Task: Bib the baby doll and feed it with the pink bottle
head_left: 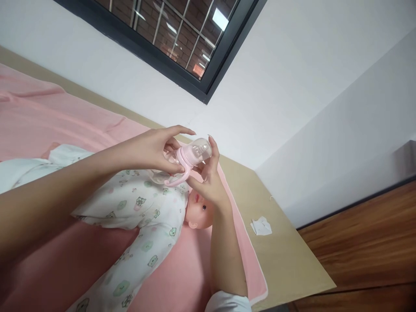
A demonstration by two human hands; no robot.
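A clear baby bottle (185,160) with a pink collar, pink handles and a transparent dome cap (199,150) over its teat is held tilted above a doll. My left hand (159,149) grips the bottle at its body and collar, the thumb along a handle and the index finger stretched out over it. Around the cap end curls my right hand (209,175), one fingertip against the dome; some of its fingers are hidden behind the bottle. Beneath lies the baby doll (199,213) on its back, in a white printed outfit (146,203), its face partly covered by my right hand.
A pink blanket (175,268) spreads under the doll over a tan tabletop (279,251). On the table's right part lies a crumpled white tissue or cloth (261,226). Behind are a white wall (276,86) and a dark-framed window (208,89). Wood panelling (367,234) stands at right.
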